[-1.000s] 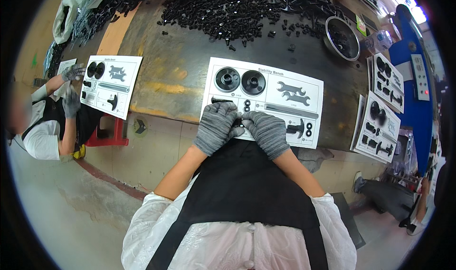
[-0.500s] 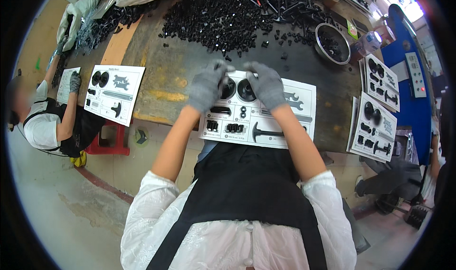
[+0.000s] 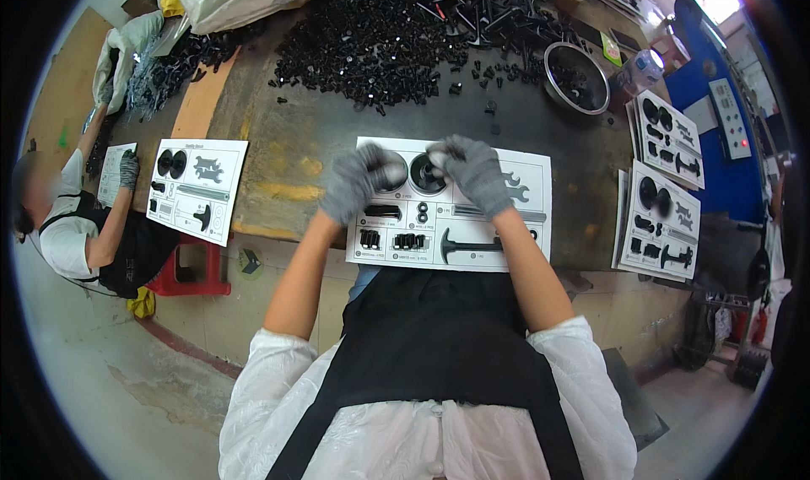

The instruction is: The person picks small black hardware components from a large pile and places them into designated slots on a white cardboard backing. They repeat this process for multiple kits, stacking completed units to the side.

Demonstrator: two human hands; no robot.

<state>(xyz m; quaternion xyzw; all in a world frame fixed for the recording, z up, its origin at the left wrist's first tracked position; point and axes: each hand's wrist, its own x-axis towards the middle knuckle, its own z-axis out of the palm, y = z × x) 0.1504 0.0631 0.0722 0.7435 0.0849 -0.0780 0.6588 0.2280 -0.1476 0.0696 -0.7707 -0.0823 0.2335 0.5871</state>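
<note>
A white card (image 3: 537, 242) printed with boxes and showing black hardware lies in front of me, at the table's near edge. My left hand (image 3: 358, 181), in a grey knit glove, is over its upper left part, fingers curled together and covering most of one black disc. The tips are smeared by motion. My right hand (image 3: 477, 175), gloved alike, has its fingers pinched at the upper edge of the other black disc (image 3: 425, 176). What either hand holds, if anything, is too small or hidden. A black T-handled part (image 3: 464, 245) shows low on the card.
Beyond the card spreads a heap of black bolts (image 3: 363, 54). A metal bowl (image 3: 576, 78) and a bottle (image 3: 639, 71) stand at the right. Stacked cards (image 3: 658, 225) lie far right; another card (image 3: 198, 185) lies left. A co-worker (image 3: 72, 218) sits at the left.
Both my hands have come back from the card's far edge onto the two discs, with fingers curling in. The whole view has shifted slightly.
</note>
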